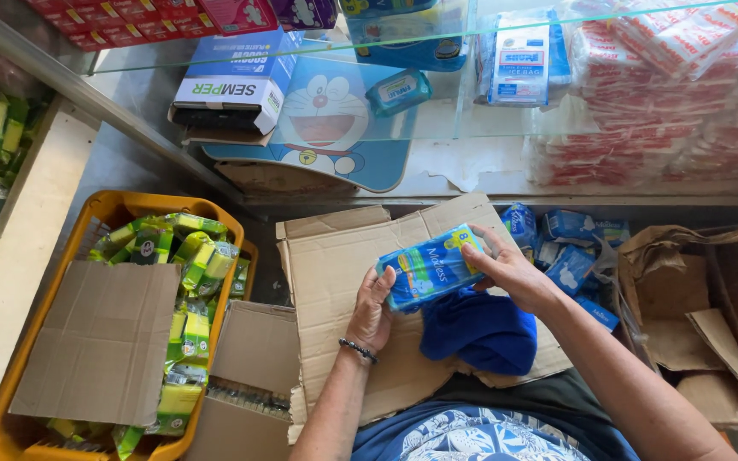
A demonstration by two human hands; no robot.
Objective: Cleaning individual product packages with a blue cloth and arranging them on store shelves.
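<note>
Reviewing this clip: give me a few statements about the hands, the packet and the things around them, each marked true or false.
1. Both hands grip one blue packet. True: left hand at its left end, right hand at its right end.
2. The orange basket holds red packets. False: they are green and yellow.
3. A blue cloth lies under the packet. True.
4. The left wrist is bare. False: it wears a beaded bracelet.
5. More blue packets lie to the right. True.
</note>
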